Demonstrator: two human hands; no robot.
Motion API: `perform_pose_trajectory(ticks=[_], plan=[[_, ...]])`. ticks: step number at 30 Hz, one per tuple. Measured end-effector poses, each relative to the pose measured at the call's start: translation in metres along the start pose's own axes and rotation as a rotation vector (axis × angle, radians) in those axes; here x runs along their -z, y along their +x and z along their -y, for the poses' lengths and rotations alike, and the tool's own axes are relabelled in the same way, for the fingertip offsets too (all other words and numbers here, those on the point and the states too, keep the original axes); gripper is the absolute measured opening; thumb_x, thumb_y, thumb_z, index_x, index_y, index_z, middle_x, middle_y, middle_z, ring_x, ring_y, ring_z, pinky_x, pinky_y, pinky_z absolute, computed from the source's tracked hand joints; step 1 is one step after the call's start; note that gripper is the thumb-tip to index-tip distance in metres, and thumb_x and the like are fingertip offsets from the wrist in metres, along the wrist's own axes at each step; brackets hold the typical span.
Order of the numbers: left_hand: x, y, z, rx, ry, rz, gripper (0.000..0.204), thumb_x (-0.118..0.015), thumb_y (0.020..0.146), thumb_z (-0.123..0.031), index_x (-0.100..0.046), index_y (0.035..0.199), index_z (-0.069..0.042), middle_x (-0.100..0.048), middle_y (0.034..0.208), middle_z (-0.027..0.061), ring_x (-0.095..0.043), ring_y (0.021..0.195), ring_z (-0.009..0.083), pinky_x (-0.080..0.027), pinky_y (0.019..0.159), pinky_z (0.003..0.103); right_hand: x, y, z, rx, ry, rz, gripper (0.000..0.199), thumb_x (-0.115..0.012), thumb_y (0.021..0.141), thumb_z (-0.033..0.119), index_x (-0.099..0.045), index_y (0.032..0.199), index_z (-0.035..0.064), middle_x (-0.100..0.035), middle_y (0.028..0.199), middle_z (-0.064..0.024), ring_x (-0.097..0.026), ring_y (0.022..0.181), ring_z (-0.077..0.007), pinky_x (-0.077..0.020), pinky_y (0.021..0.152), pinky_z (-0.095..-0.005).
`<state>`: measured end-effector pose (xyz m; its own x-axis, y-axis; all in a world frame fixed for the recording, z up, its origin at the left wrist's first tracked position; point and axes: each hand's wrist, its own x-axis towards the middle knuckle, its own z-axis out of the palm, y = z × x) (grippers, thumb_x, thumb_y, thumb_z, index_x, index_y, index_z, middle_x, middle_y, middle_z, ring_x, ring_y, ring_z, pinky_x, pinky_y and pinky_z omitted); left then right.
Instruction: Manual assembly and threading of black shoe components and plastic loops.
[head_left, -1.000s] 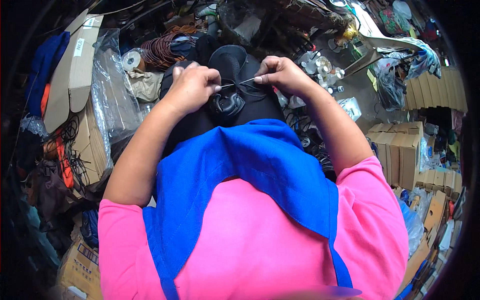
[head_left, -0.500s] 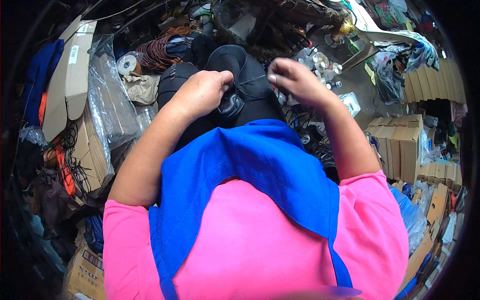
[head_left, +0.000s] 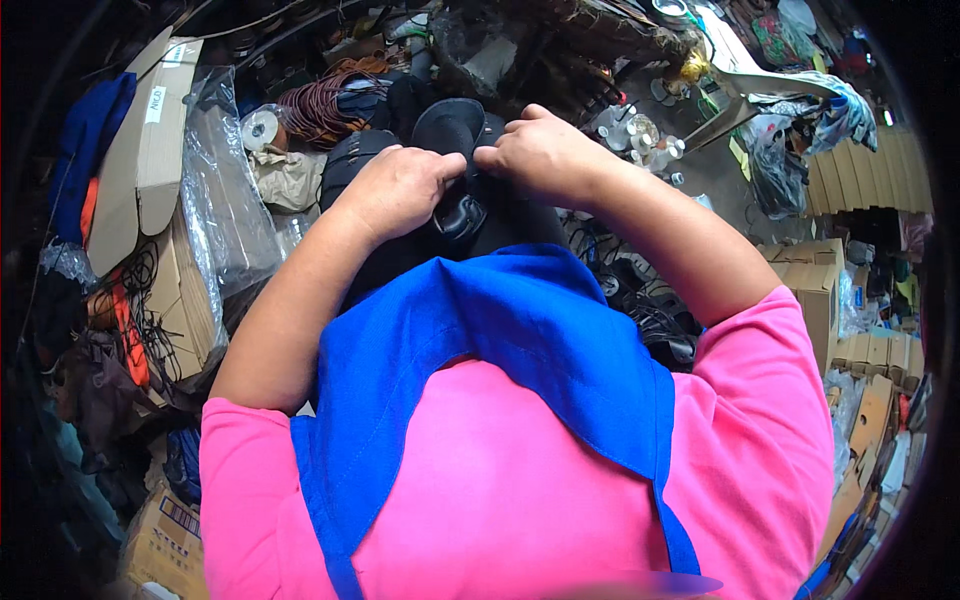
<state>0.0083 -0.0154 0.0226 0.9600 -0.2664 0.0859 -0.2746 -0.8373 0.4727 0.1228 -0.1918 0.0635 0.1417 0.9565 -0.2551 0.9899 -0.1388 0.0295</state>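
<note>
A black shoe (head_left: 447, 128) lies between my knees, its rounded flat end pointing away from me and a shiny dark part (head_left: 461, 217) at its near end. My left hand (head_left: 400, 188) is closed at the left side of the shoe, thumb and finger pinched together on its edge. On the other side, my right hand (head_left: 545, 155) is closed too, its fingertips close to the left thumb. Whatever the right fingers pinch is too small or hidden to make out. Both hands cover the middle of the shoe. A blue apron (head_left: 500, 300) covers my lap.
At left are a cardboard sheet (head_left: 150, 150), clear plastic wrapping (head_left: 235, 200), a thread spool (head_left: 259, 128) and a coil of brown cord (head_left: 325, 103). Several small bottles (head_left: 645, 140) stand beyond my right forearm. Cardboard boxes (head_left: 810, 285) are stacked at right.
My right hand has moved left, from out beside the shoe to close by my left hand. A thin thread seen near it earlier no longer shows. The left hand has barely moved.
</note>
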Motion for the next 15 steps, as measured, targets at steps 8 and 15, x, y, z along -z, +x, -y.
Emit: perform_pose_trajectory(ticks=[8, 15], plan=[[0.034, -0.071, 0.032, 0.184, 0.134, -0.069, 0.025, -0.046, 0.076, -0.001, -0.059, 0.097, -0.008, -0.063, 0.086, 0.0177, -0.061, 0.086, 0.0359, -0.048, 0.074, 0.044, -0.035, -0.051, -0.050, -0.080, 0.142, -0.248, 0.025, -0.058, 0.076, 0.008, -0.062, 0.098, 0.0175, -0.063, 0.077, -0.0088, -0.060, 0.082, -0.0259, -0.0432, 0.081, -0.0351], [0.092, -0.050, -0.010, 0.228, -0.752, -0.460, 0.011, -0.060, 0.088, -0.010, -0.061, 0.084, 0.000, -0.063, 0.082, 0.0041, -0.060, 0.081, 0.0120, -0.047, 0.072, 0.027, 0.005, -0.027, -0.052, -0.394, 1.496, -0.585, 0.026, -0.070, 0.082, 0.030, -0.067, 0.087, 0.0049, -0.062, 0.079, 0.0013, -0.054, 0.075, -0.0061, -0.0434, 0.071, -0.0222]])
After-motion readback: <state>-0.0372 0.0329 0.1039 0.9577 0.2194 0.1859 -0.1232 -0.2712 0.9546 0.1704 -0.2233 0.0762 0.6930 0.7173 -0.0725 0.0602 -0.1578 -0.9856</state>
